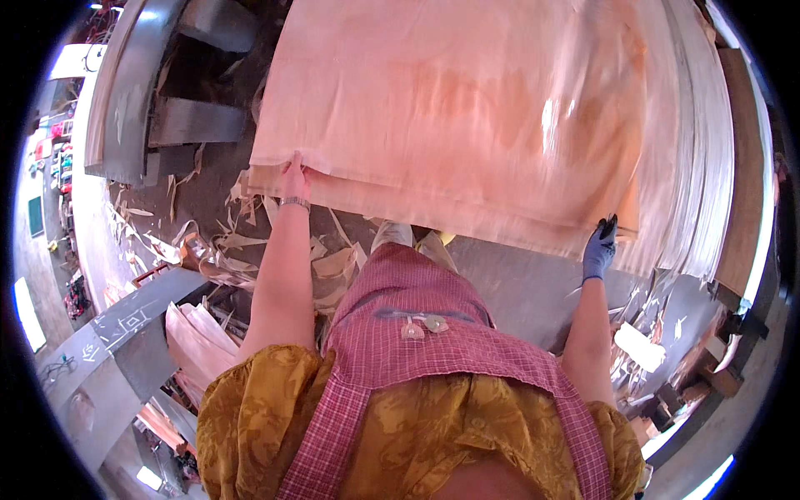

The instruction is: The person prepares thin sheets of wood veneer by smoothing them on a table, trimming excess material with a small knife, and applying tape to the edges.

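White hand-drawn marks (123,327) on grey beam (165,294), lower left; wording unclear. No other text legible.

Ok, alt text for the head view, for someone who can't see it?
A bare left hand and a gloved right hand hold the near edge of a large, thin sheet. More sheets are stacked at right; scraps litter the floor.
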Demonstrator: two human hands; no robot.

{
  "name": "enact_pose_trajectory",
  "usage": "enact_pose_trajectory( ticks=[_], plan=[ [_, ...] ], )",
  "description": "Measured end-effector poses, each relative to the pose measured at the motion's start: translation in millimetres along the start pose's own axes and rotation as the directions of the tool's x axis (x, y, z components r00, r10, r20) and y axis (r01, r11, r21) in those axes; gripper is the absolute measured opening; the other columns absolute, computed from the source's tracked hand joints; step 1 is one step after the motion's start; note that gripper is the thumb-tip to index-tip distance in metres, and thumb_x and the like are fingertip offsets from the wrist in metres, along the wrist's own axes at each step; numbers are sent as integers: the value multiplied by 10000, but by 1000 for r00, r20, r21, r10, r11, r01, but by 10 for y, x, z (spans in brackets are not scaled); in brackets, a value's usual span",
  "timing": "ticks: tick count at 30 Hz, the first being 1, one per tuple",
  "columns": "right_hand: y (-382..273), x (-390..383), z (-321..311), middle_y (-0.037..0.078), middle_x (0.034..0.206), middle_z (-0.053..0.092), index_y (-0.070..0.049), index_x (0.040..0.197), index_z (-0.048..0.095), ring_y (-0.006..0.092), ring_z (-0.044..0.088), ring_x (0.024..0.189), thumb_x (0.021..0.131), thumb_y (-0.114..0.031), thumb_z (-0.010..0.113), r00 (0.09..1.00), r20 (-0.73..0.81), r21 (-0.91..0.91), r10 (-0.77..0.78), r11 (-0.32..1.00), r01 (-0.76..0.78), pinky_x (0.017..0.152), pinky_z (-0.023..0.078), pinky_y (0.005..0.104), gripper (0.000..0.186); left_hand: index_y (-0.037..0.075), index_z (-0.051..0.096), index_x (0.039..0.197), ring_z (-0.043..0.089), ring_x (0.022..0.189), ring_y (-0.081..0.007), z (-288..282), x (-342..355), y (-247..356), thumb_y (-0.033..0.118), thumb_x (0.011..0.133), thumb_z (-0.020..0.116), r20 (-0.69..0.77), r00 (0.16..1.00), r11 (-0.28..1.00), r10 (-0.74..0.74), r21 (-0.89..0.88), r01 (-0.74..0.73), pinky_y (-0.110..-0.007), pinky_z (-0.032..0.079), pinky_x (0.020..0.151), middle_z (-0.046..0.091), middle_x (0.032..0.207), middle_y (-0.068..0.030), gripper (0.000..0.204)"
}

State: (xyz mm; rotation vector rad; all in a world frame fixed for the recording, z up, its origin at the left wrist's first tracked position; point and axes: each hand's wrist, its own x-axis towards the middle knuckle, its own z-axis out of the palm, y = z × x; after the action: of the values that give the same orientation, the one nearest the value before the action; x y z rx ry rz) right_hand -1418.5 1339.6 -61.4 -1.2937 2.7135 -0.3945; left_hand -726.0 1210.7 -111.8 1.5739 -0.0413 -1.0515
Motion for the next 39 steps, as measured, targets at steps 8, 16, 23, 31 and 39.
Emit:
enact_pose_trajectory(
  ticks=[8, 16, 23, 31, 39],
  plan=[
    [183, -23, -203, 176, 1242, 596, -89, 1318, 536, 311, 607, 1092, 968, -351, 506, 995, -80, 151, 56, 988, -44, 896, 470, 371, 439, 42, 557, 1066, 630, 813, -169, 338, -290, 314, 182, 853, 699, -48, 998, 998, -37, 43, 39, -283, 497, 548, 619, 998, -74, 292],
    [118, 127, -555, -38, 589, 452, -111, 1236, 610, 54, 376, 481, 925, -310, 619, 988, 32, 506, 150, 850, -145, 432, 315, 241, 369, 66, 567, 933, 656, 637, -165, 1145, -855, 1478, 168, 865, 671, 130, 980, 989, 147, -48, -142, -214, 341, 390, 644, 841, -64, 161],
    [-84, 149, -1236, -80, 567, 429, -141, 1142, 658, 17, 337, 456, 925, -295, 632, 976, 118, 618, 181, 756, -215, 404, 248, 201, 268, 74, 578, 872, 567, 513, -112, 855, -1214, 2007, 202, 884, 656, 186, 956, 972, 226, -102, -210, -214, 301, 369, 629, 693, -53, 151],
    [366, 0, -1236, -59, 686, 518, -83, 1255, 602, 26, 381, 534, 936, -264, 614, 986, 79, 598, 148, 784, -166, 452, 293, 208, 366, 101, 589, 842, 501, 473, -91, 120, -1037, 1523, 212, 851, 684, 68, 983, 986, 168, 10, -169, -214, 315, 357, 572, 648, -6, 147],
    [482, -552, -318, 188, 1212, 608, -66, 1309, 534, 304, 613, 1076, 958, -347, 527, 996, -68, 197, 51, 980, -37, 883, 469, 371, 450, 125, 604, 890, 532, 520, -100, -540, -798, 608, 229, 833, 719, -85, 994, 992, -68, 98, 76, -187, 295, 372, 583, 717, 3, 166]
  ],
)
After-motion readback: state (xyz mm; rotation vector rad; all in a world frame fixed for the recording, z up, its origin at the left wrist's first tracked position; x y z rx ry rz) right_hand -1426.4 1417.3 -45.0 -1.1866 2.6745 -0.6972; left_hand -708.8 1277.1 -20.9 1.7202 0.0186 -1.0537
